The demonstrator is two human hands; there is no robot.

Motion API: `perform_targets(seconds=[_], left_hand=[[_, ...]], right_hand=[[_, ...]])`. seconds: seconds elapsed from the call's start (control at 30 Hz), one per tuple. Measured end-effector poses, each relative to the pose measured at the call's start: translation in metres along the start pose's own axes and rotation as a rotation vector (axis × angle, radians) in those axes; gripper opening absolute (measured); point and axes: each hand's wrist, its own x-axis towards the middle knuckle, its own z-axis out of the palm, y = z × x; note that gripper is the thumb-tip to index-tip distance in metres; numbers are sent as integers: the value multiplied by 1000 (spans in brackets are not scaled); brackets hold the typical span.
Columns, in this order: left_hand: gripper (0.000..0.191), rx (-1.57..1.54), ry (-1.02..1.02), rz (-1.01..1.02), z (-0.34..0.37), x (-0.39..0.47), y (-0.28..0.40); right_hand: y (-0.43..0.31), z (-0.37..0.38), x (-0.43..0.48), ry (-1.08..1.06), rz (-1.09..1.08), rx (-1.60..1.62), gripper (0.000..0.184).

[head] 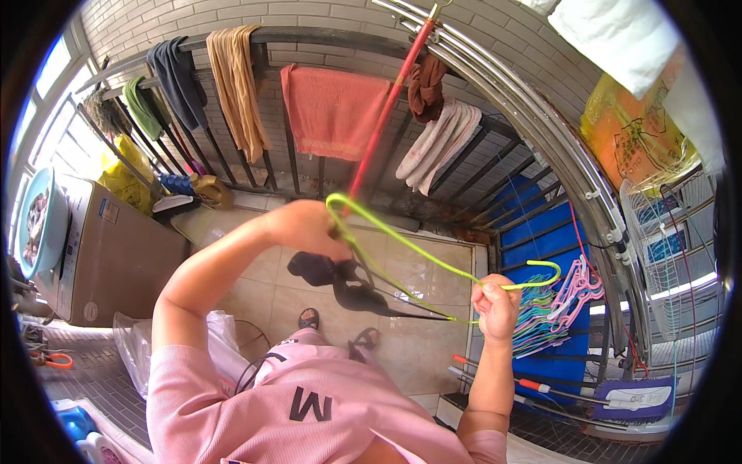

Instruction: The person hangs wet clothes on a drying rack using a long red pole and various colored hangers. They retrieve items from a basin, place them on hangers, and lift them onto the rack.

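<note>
My right hand (495, 304) grips a lime-green coated-wire clothes hanger (417, 245) near its hook, which points right. The hanger lies sideways, its wide end by my left hand (316, 229). That hand is blurred and holds a black bra (353, 290), whose cups hang below the fingers. A dark strap stretches right from the bra along the hanger's lower wire to near my right hand. The lower end of a red pole (385, 116) meets my left hand; whether the fingers touch it cannot be told.
Towels, one of them coral (336, 110), drape over a black metal railing (324, 36). At left a blue basin (42, 223) with laundry stands on a washing machine (122, 249). Many hangers (539, 319) hang at right, above a purple mop head (635, 397). Metal rails curve along the upper right.
</note>
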Motion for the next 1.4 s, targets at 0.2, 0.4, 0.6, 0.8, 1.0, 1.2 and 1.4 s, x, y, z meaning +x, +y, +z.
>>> perform_targets(seconds=[0.2, 0.4, 0.6, 0.8, 1.0, 1.2, 1.4], left_hand=[[41, 175, 485, -52, -31, -43, -35], [48, 295, 602, 397, -19, -39, 19], [14, 2, 568, 85, 18, -35, -32], [18, -165, 714, -77, 12, -68, -74], [19, -49, 947, -162, -12, -120, -103], [19, 128, 1101, -147, -52, -142, -104], [23, 406, 1063, -38, -96, -135, -79]], right_hand=[[-25, 46, 30, -173, -50, -208, 21], [2, 117, 74, -300, -127, -487, 20], [31, 132, 139, -782, -115, -370, 21], [147, 96, 299, -102, 471, -21, 44], [236, 142, 388, 260, 364, -238, 80], [277, 148, 367, 274, 16, -221, 29], [260, 157, 187, -20, -281, -5, 23]])
